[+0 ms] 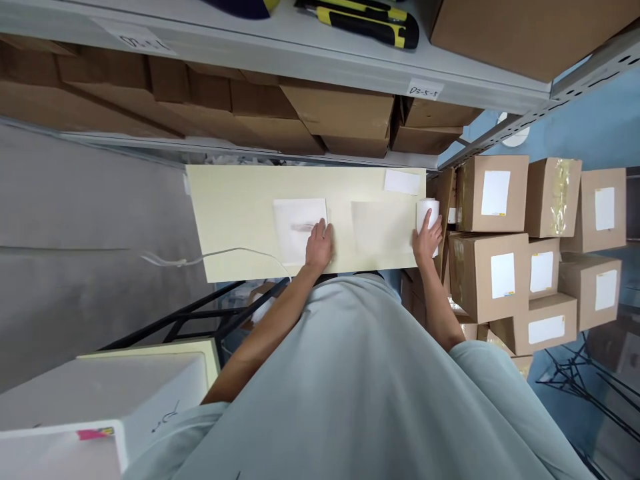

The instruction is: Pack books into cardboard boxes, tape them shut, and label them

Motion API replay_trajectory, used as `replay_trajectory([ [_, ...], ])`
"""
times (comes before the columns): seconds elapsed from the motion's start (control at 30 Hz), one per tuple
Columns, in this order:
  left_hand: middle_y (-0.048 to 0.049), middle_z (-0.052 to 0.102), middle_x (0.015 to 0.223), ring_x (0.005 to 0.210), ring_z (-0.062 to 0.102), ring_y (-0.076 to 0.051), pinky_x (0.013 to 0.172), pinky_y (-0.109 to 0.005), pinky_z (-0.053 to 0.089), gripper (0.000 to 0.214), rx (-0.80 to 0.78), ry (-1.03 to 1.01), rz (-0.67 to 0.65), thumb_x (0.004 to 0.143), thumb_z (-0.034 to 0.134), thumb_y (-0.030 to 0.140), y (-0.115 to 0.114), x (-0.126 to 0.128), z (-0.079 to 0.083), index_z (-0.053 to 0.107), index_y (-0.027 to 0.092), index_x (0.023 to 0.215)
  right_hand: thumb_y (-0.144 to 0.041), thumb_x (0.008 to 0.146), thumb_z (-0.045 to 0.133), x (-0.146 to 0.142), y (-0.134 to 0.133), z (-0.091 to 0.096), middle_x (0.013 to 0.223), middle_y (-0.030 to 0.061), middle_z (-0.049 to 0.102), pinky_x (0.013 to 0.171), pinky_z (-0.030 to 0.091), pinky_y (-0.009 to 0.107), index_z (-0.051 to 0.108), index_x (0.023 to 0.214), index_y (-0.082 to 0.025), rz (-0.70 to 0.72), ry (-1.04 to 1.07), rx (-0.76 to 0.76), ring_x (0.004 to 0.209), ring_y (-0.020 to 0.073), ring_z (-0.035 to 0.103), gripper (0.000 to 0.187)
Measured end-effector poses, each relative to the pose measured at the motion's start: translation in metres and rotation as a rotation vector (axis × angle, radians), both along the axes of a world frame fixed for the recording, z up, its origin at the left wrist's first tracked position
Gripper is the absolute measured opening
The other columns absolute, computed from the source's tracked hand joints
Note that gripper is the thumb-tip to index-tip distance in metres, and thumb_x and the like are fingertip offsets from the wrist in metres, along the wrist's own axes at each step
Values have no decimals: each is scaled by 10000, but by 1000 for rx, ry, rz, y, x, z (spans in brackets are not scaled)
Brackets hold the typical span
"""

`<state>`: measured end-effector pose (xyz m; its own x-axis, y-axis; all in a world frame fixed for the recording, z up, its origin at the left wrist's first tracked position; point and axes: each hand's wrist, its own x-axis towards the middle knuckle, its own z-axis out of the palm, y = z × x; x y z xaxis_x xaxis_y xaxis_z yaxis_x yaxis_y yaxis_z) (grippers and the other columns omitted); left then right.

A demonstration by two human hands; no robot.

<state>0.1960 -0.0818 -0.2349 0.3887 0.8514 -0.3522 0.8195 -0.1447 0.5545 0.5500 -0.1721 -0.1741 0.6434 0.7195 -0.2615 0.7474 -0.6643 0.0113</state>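
My left hand [320,245] lies with its fingers stretched out over the right edge of a flat white packet [290,220], which has a greyish smudge near its middle. At the right end of the pale yellow tabletop [230,200], my right hand [428,239] has its fingers round a white roll [428,205]; its lower part is partly covered by the hand. Between the hands a pale, thin flat sheet [377,223] rests on the tabletop, and what it is made of I cannot tell. A small white slip of paper [402,182] sits near the back right corner.
A white cable [235,250] crosses the tabletop's left part. Above the back edge are shelves with cardboard boxes [345,110] and yellow-black utility knives [370,23]. Labelled cartons [495,193] are stacked at right. A white foam box [100,393] stands at lower left.
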Motion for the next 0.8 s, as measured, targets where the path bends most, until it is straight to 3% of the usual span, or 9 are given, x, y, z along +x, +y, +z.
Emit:
replay_trajectory([
  [0.1, -191, 428, 1787, 1684, 379, -316, 1385, -548, 342, 649, 19, -100, -7, 998, 557, 183, 2, -4, 4, 509, 170, 1646, -321, 1095, 535, -28, 6, 7, 1853, 326, 151, 1309, 358, 636, 184, 1813, -98, 33, 18, 52, 1697, 416, 263, 830],
  [0.17, -171, 410, 1797, 1676, 393, -283, 1386, -511, 357, 615, 53, -144, 48, 1051, 514, 231, 4, -12, 6, 479, 184, 1663, -325, 1134, 473, -61, 17, 12, 1839, 298, 244, 1328, 363, 599, 286, 1787, -97, 146, 130, 99, 1707, 380, 265, 717],
  [0.3, -210, 474, 1714, 1652, 409, -308, 1390, -529, 339, 548, 135, -70, 435, 1054, 499, 208, 17, -49, 2, 505, 155, 1599, -332, 1187, 404, -153, 49, 6, 1625, 206, 609, 1245, 498, 397, 540, 1633, -138, 355, 572, 123, 1447, 261, 620, 505],
  [0.4, -264, 559, 1576, 1553, 504, -370, 1338, -609, 385, 487, 37, 65, 622, 1027, 540, 210, 29, -89, -5, 549, 109, 1504, -400, 1167, 535, -217, 75, -8, 1470, 185, 715, 1133, 563, 358, 606, 1516, -121, 290, 728, -22, 1253, 254, 725, 452],
  [0.5, -216, 692, 1323, 1278, 678, -360, 1186, -623, 527, 295, -104, 105, 619, 1012, 592, 255, 39, -122, -12, 659, 147, 1278, -492, 1136, 605, -252, 92, -21, 1438, 230, 707, 1086, 577, 389, 619, 1421, -89, 109, 656, -132, 1272, 306, 709, 494],
  [0.6, -126, 739, 1118, 1063, 724, -300, 1087, -541, 597, 171, -165, 40, 544, 963, 694, 267, 46, -139, -17, 677, 192, 1115, -545, 1131, 594, -264, 99, -28, 1444, 247, 691, 1022, 592, 374, 633, 1382, -83, -66, 570, -95, 1263, 307, 712, 527],
  [0.73, -128, 708, 1242, 1092, 721, -310, 1060, -505, 609, 302, -168, -51, 454, 918, 788, 273, 49, -145, -17, 656, 210, 1182, -562, 1020, 756, -265, 98, -32, 1234, 176, 800, 953, 582, 310, 764, 1166, -123, -216, 588, -28, 1168, 277, 758, 462],
  [0.8, -162, 664, 1345, 1167, 711, -350, 1054, -516, 610, 368, -134, -53, 315, 934, 785, 290, 48, -147, -16, 636, 211, 1260, -501, 969, 806, -266, 97, -33, 1114, 120, 838, 903, 580, 282, 809, 1051, -160, -280, 596, 5, 1080, 250, 782, 351],
])
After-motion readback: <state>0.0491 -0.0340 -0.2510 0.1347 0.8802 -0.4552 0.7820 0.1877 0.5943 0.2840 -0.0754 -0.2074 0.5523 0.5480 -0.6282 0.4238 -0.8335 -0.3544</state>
